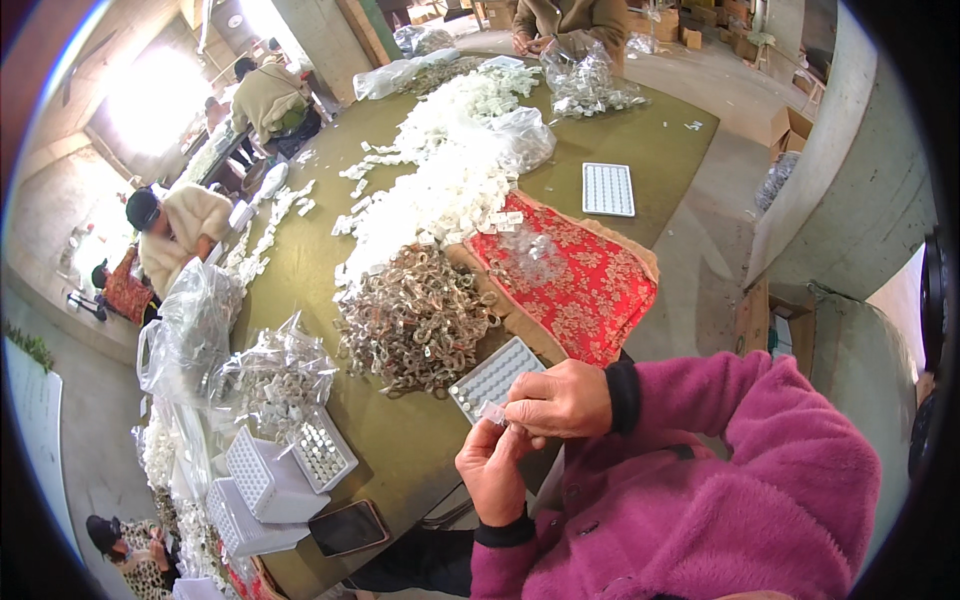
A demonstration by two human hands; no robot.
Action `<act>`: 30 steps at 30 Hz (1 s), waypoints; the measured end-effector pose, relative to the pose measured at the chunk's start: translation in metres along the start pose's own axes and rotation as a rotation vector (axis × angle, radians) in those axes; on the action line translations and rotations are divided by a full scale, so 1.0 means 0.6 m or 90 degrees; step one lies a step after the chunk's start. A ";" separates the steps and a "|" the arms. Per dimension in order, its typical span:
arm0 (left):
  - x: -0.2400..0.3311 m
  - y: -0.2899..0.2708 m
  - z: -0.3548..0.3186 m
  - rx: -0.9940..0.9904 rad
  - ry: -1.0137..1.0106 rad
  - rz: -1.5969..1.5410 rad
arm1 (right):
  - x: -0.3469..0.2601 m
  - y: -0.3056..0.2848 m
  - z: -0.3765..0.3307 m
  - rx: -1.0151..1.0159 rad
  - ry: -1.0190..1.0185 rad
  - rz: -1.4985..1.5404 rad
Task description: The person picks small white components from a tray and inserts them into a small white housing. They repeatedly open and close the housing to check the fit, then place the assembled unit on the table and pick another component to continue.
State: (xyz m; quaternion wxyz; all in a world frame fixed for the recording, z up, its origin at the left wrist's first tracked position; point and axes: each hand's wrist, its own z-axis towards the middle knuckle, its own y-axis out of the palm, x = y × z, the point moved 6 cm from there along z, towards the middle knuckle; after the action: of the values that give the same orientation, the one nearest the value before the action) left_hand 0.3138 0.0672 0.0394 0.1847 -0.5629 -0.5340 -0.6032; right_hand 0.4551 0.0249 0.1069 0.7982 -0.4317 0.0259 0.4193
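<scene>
Two hands, left hand and right hand, pinch one small clear piece at lower centre above a white tray, while big heaps on the tabletop suggest most work remains.

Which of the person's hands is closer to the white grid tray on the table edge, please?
The right hand: it sits just beside the white grid tray, nearly touching its corner. The left hand is below it, farther toward the body.

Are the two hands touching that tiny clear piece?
Touching: the head view shows left hand and right hand pinching the small clear piece between fingertips.
</scene>
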 end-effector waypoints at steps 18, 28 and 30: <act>0.008 -0.005 -0.017 0.057 0.106 -0.072 | 0.022 -0.010 -0.012 0.091 0.316 0.291; 0.013 -0.009 -0.020 0.043 0.234 0.138 | 0.043 0.037 -0.028 0.045 0.605 0.770; 0.036 -0.011 -0.028 0.096 0.359 0.445 | 0.047 0.042 -0.027 -0.017 0.599 0.756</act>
State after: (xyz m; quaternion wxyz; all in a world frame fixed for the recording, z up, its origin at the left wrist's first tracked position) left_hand 0.2941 0.0636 0.0589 0.5560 -0.5080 -0.2833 -0.5938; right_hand 0.4610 0.0388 0.0687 0.3376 -0.4881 0.5867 0.5510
